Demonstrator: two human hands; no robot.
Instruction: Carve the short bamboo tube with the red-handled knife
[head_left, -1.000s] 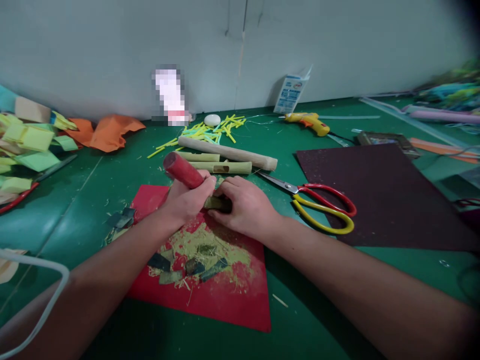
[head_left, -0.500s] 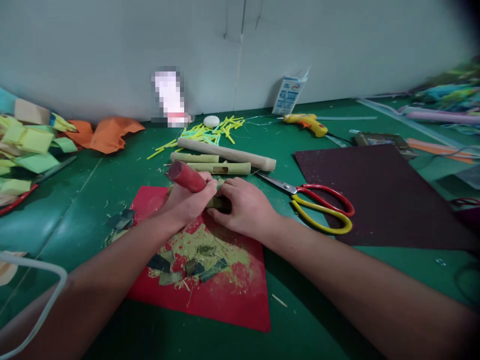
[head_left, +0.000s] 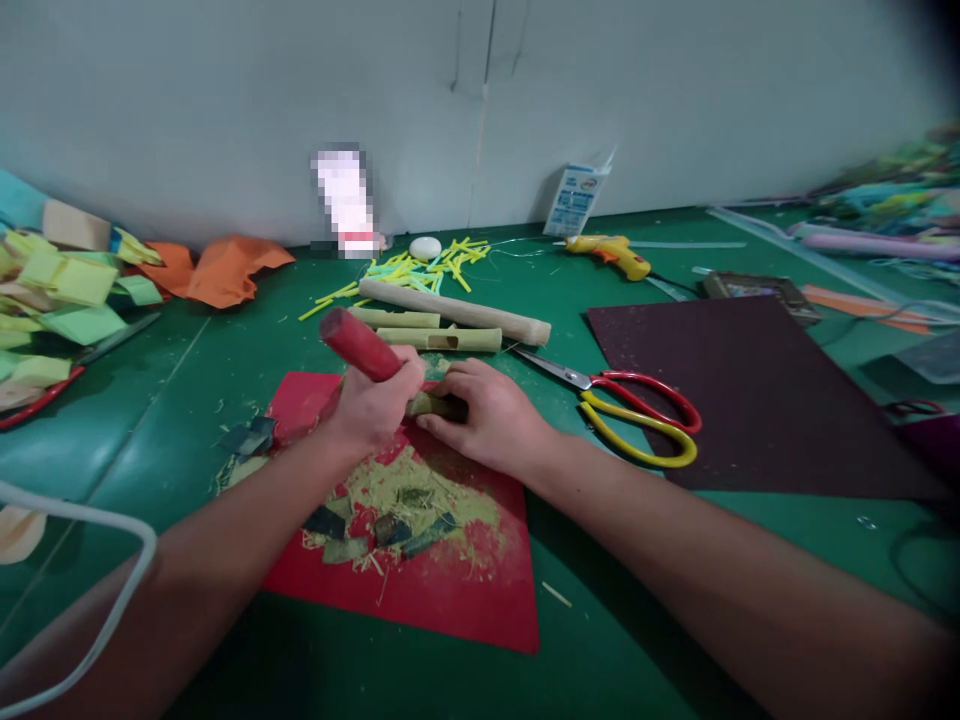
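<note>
My left hand (head_left: 375,405) is wrapped round a tool with a thick red handle (head_left: 360,345). The handle tilts up to the left, and its working end is hidden by the hand. Beside it, my right hand (head_left: 491,415) grips a short greenish bamboo piece (head_left: 431,404), its fingers over the right end. Both hands are over a red sheet (head_left: 480,615) strewn with pale shavings (head_left: 420,480) and dark green bamboo chips (head_left: 427,535). Just beyond the hands lie a notched bamboo tube (head_left: 480,340), a second bamboo tube (head_left: 397,318) and a pale wooden rod (head_left: 457,308).
Scissors (head_left: 637,405) with red and yellow handles lie right of my right hand, partly on a dark sheet (head_left: 765,400). Farther back are a yellow glue gun (head_left: 611,255), a carton (head_left: 576,200) and cut straws (head_left: 427,272). Folded papers (head_left: 67,290) lie left.
My left hand and the red handle have shifted slightly left, exposing more of the bamboo piece. My right hand keeps its grip. The camera view has shifted a little.
</note>
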